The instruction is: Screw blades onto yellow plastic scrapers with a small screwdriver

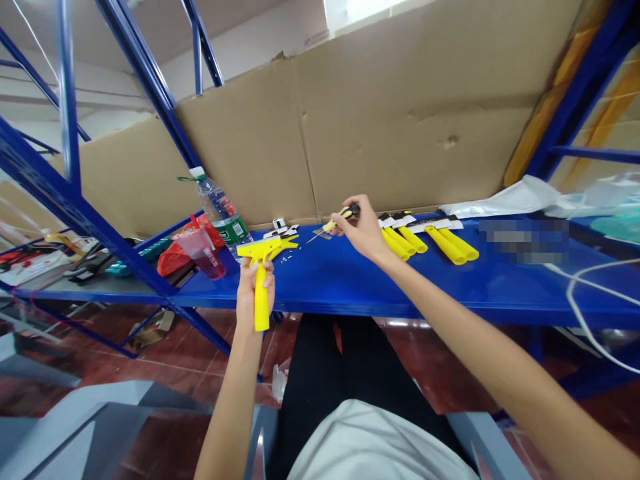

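Observation:
My left hand (246,288) is closed around the handle of a yellow scraper (261,293), held upright over the table's front edge with its wide head on top. My right hand (364,230) grips a screwdriver (330,227) with a black and pale yellow handle; its thin shaft points left and down toward the tabletop. A gap separates the screwdriver tip from the scraper. Several tiny pale pieces (286,257) lie scattered on the blue table (330,287) just right of the scraper head. Several yellow tubular handles (453,245) rest to the right of my right hand.
A plastic bottle (223,210) and a pinkish cup (203,257) stand at the left beside a blue rack post (120,247). Cardboard (400,133) walls the back. A white cable (575,293) loops at the right, near clear plastic wrapping (520,197).

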`<action>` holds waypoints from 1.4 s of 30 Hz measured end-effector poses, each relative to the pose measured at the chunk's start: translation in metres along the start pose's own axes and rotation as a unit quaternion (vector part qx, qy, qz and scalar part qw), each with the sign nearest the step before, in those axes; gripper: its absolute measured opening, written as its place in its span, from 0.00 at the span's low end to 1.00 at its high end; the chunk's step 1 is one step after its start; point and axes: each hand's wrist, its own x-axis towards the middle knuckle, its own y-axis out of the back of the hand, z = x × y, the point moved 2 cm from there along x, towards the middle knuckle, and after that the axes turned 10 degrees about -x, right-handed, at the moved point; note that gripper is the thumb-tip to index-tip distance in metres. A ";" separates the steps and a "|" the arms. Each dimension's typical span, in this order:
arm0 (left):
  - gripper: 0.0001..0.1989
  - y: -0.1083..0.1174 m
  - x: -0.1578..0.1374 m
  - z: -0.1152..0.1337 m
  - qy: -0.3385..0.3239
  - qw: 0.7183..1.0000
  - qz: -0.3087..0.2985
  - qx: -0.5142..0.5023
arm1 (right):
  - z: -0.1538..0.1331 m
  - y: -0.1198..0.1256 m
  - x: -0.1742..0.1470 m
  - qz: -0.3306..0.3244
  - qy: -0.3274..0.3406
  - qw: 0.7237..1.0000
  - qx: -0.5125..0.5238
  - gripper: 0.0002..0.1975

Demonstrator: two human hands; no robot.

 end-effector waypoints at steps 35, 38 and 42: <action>0.18 0.019 0.003 -0.035 0.070 0.993 0.084 -0.051 | 0.108 -0.071 0.042 0.001 -0.168 0.986 -0.008 0.15; 0.17 0.017 0.001 -0.036 0.075 0.992 0.085 -0.058 | 0.100 -0.069 0.043 0.010 -0.166 0.986 0.005 0.16; 0.16 0.011 -0.002 -0.039 0.100 0.989 0.086 -0.073 | 0.079 -0.059 0.048 0.024 -0.149 0.988 0.030 0.19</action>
